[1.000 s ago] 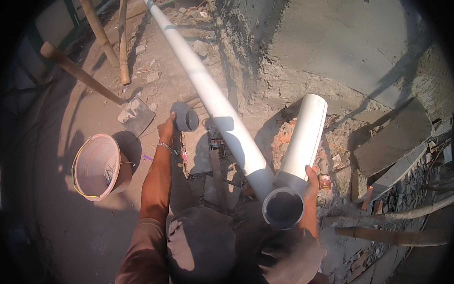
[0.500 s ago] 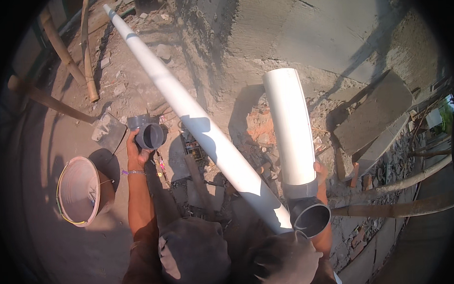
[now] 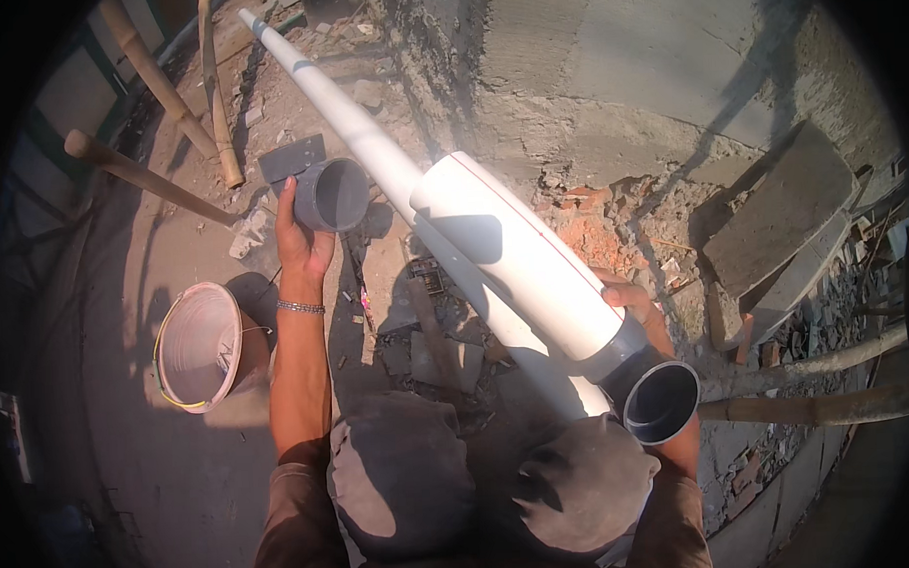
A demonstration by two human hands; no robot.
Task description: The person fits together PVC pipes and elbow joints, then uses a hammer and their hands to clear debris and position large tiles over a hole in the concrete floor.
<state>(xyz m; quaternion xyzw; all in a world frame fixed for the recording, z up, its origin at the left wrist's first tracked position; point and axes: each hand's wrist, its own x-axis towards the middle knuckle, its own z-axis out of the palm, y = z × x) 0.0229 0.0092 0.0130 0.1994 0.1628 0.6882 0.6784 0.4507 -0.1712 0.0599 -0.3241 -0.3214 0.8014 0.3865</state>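
My left hand point(image 3: 305, 247) grips a dark grey pipe fitting point(image 3: 316, 196), raised off the ground. Its round open mouth faces me, and a second section, probably a branch, juts out behind. My right hand point(image 3: 633, 300) is wrapped around the near end of a short, wide white pipe point(image 3: 519, 254) with a red line along it. A dark grey elbow point(image 3: 614, 361) is fitted on that end, its open mouth toward me. The short pipe slants up and left over a long thinner white pipe point(image 3: 343, 110), which runs from between my knees to the far left.
A pinkish bucket point(image 3: 249, 363) stands on the left, near a tool with a wooden handle point(image 3: 150, 177). Bamboo poles point(image 3: 157, 69) lean farther back. Ahead rises a rough plastered wall point(image 3: 607, 68), with a concrete slab point(image 3: 782, 212) and rubble at its foot. More poles point(image 3: 809, 407) lie at right.
The short white pipe and its elbow have tipped left across the long pipe. My left hand has lifted the grey fitting up and toward the right, turning its mouth more toward me.
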